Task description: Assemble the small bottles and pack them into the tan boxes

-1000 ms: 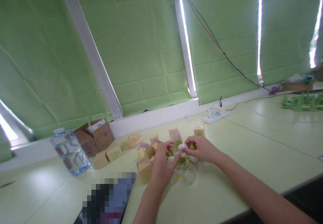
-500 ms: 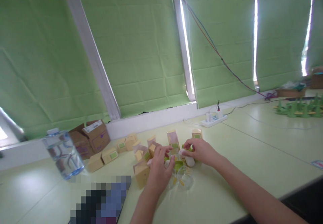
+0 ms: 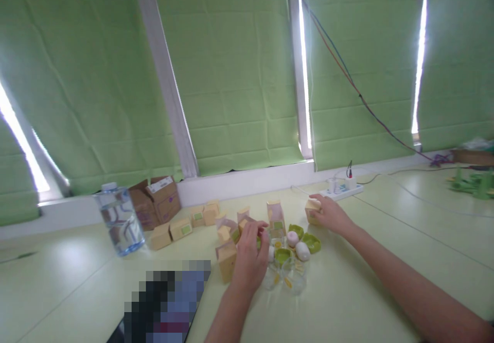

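Observation:
My right hand (image 3: 330, 215) reaches out to the right, its fingers closed round a small tan box (image 3: 312, 212) on the table. My left hand (image 3: 250, 253) hovers with bent fingers beside several opened tan boxes; thumb and forefinger are apart, and I see nothing held between them. One upright box (image 3: 227, 261) stands just left of that hand, and another open box (image 3: 275, 214) stands behind it. Between the hands lie green dish-like pieces (image 3: 311, 242), a white rounded piece (image 3: 303, 251), a pinkish round piece (image 3: 292, 238) and clear plastic shells (image 3: 295, 281) with yellow bits.
To the left are closed small boxes (image 3: 180, 228), a clear water bottle (image 3: 121, 219) and a brown carton (image 3: 160, 201). A pixelated dark device (image 3: 165, 302) lies in front. A power strip (image 3: 343, 191) sits by the wall, with green pieces (image 3: 473, 182) far right.
My right hand has let go of the pinkish round piece and moved right and back onto the small box. My left hand stays by the opened boxes. The view has turned slightly left.

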`<act>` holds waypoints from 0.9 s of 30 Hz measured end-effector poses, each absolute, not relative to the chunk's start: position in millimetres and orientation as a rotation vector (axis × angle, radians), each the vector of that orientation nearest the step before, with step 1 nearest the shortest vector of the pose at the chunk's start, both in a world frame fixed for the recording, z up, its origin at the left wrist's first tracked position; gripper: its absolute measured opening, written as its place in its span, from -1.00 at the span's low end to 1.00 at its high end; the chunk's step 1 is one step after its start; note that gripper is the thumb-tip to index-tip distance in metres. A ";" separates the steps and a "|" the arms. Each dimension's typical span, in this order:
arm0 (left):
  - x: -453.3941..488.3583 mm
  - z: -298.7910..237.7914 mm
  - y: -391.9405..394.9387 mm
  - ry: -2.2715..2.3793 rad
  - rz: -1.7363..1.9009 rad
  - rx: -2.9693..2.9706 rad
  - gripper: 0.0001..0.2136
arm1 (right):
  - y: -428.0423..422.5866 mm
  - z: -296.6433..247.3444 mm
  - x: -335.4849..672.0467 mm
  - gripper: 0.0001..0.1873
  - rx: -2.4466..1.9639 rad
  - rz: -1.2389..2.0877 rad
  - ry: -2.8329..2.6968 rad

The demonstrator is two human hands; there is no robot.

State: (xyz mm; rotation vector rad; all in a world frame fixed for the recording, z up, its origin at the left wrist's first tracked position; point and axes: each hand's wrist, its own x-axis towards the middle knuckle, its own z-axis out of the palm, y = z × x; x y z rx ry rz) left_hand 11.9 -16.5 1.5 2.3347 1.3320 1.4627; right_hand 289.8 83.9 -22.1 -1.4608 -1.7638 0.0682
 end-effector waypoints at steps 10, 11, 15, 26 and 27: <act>14.7 0.1 -19.0 1.197 1.436 2.376 -0.42 | 27.7 20.9 212.0 -0.47 -0.840 0.703 -1.678; 15.0 -0.2 -18.7 1.187 1.438 2.393 -0.37 | 22.3 18.5 202.4 -0.42 -0.808 0.762 -1.677; 16.4 -0.1 -17.9 1.238 1.429 2.453 -0.46 | 10.2 2.6 186.0 -0.36 -0.737 0.977 -1.647; 14.6 9.6 -28.3 1.087 1.273 2.544 -0.48 | 15.5 -2.8 219.8 -0.37 -0.548 1.362 -1.710; 13.6 9.8 -28.1 1.090 1.273 2.547 -0.48 | 15.7 -3.5 219.2 -0.36 -0.542 1.344 -1.717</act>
